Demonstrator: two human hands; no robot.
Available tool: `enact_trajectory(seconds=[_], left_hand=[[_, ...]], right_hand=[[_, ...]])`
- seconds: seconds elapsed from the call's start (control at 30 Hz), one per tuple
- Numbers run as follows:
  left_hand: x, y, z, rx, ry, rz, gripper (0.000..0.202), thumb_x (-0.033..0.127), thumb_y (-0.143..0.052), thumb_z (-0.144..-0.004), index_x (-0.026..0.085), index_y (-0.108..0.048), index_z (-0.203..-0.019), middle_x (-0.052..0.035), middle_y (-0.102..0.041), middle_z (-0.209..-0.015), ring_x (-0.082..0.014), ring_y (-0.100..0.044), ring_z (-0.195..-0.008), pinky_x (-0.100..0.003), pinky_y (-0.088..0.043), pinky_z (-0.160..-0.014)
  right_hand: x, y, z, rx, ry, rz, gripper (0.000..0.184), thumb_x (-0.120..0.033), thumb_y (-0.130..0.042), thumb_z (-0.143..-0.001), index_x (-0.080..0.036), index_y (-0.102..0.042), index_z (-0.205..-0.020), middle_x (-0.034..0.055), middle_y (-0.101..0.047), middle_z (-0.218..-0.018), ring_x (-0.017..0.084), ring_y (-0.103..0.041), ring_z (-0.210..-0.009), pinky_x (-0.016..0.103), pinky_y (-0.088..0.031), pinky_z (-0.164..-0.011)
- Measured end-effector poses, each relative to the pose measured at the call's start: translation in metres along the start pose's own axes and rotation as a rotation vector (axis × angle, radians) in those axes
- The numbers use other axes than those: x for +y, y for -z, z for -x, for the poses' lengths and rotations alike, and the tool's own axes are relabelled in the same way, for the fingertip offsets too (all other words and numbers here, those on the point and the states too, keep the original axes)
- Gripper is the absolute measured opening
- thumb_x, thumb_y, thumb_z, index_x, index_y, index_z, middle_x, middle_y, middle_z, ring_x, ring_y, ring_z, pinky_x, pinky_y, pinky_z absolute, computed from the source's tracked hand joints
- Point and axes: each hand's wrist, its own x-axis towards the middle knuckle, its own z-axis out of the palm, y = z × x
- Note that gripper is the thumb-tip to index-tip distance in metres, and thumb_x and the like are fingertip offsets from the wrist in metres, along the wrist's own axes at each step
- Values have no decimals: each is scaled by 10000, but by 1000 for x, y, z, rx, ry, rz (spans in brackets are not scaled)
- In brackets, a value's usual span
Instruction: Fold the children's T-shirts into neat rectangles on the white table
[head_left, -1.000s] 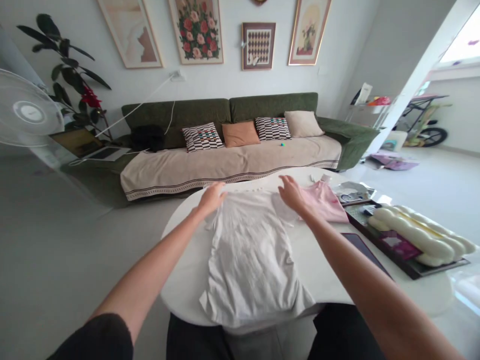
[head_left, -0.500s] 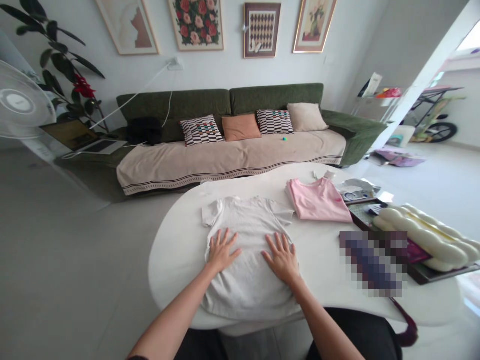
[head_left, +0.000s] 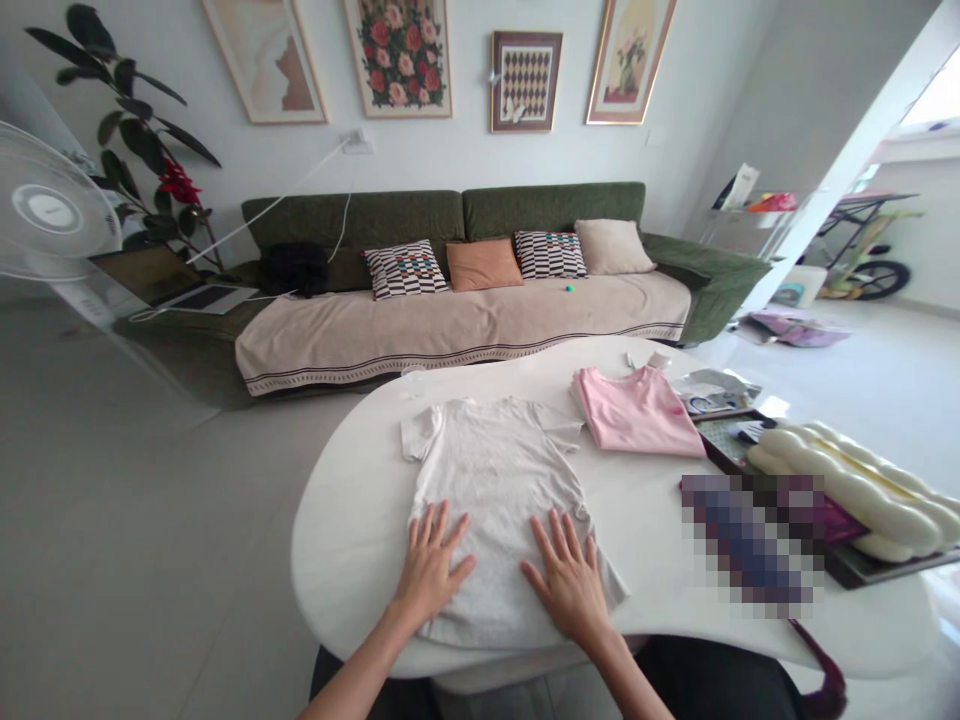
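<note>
A light grey T-shirt [head_left: 495,460] lies spread out on the white table [head_left: 345,520], its neck and sleeves toward the sofa. Flat on its lower left part rests my left hand [head_left: 433,565], fingers spread. My right hand [head_left: 571,580] presses on the lower right part in the same way, also with fingers apart. Small wrinkles run along the shirt's sides. Just beyond its right sleeve is a folded pink shirt [head_left: 637,410].
On the right stand a dark tray [head_left: 847,570] with a cream puffy object [head_left: 847,480] and a blurred-out purple item [head_left: 750,545] with a strap. A clear plastic packet [head_left: 716,390] lies behind. Across the floor is a green sofa [head_left: 555,205]; a fan [head_left: 52,210] stands at left.
Both hands have slid toward me over the grey T-shirt, down to its lower part. The lower right hem corner now lies stretched further out. The view has tilted slightly upward.
</note>
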Motion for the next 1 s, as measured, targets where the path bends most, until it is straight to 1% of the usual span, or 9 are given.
enact_trajectory(seconds=[0.23,0.33,0.43,0.57,0.67,0.73,0.8,0.9,1.0], left_hand=[[7,-3,-41,31,91,-34,604,570,-348,-817,350,-241,-1369,-18,-177,-1466,-301,-91,-1338,-514,-111,-1046],[11,-5,-44,22,109,-25,606,569,-329,-824,327,-246,-1373,-42,-191,-1462,-309,-99,-1336,-521,-110,-1044],[18,-7,-23,6,74,15,656,608,-336,-803,302,-249,-1377,-64,-174,-1465,-329,-92,-1333,-526,-116,-1044],[40,2,31,-70,1,131,730,665,-368,-755,286,-275,-1372,-77,-156,-1466,-352,-75,-1329,-526,-172,-1035],[60,19,61,-248,-127,268,647,642,-363,-774,300,-385,-1322,-69,-330,-1405,-296,-280,-1283,-424,-280,-1021],[65,30,61,-332,-252,368,547,589,-352,-811,315,-450,-1274,-34,-464,-1316,-219,-431,-1190,-322,-344,-986],[56,35,45,-269,-249,365,476,517,-345,-843,300,-486,-1243,-21,-490,-1292,-187,-443,-1177,-290,-335,-989],[18,32,8,-94,71,147,472,437,-330,-863,232,-474,-1263,-77,-384,-1373,-258,-293,-1280,-402,-255,-1030],[-27,24,-24,-150,218,7,534,446,-335,-857,237,-341,-1349,-94,-226,-1448,-316,-167,-1321,-487,-229,-1012]], right_hand=[[15,11,-44,-26,-9,26,625,-593,-237,-849,-286,-192,-1392,51,-131,-1472,272,-54,-1340,553,-115,-1017],[22,14,-52,-57,21,33,617,-585,-245,-854,-292,-180,-1392,42,-128,-1473,258,-45,-1342,540,-119,-1023],[34,12,-45,-62,87,30,620,-587,-248,-854,-290,-173,-1393,34,-112,-1476,248,-36,-1344,526,-118,-1033],[61,17,-37,-95,165,17,605,-597,-274,-840,-346,-178,-1382,-17,-138,-1471,245,-28,-1345,529,-115,-1038],[70,32,-42,-138,95,31,554,-535,-292,-855,-357,-211,-1373,-27,-199,-1456,256,-4,-1345,573,-102,-1021],[62,44,-48,-135,29,47,508,-415,-334,-861,-300,-303,-1355,28,-214,-1452,284,2,-1341,606,-87,-1000],[45,54,-52,-118,15,51,488,-286,-367,-838,-241,-379,-1324,75,-197,-1455,291,-10,-1340,591,-98,-1003],[22,57,-47,-149,128,-4,503,-258,-356,-837,-276,-342,-1340,36,-167,-1465,246,-42,-1345,522,-157,-1022],[20,48,-30,-212,171,-59,511,-358,-340,-860,-318,-271,-1364,9,-165,-1466,261,-42,-1343,518,-191,-1011]])
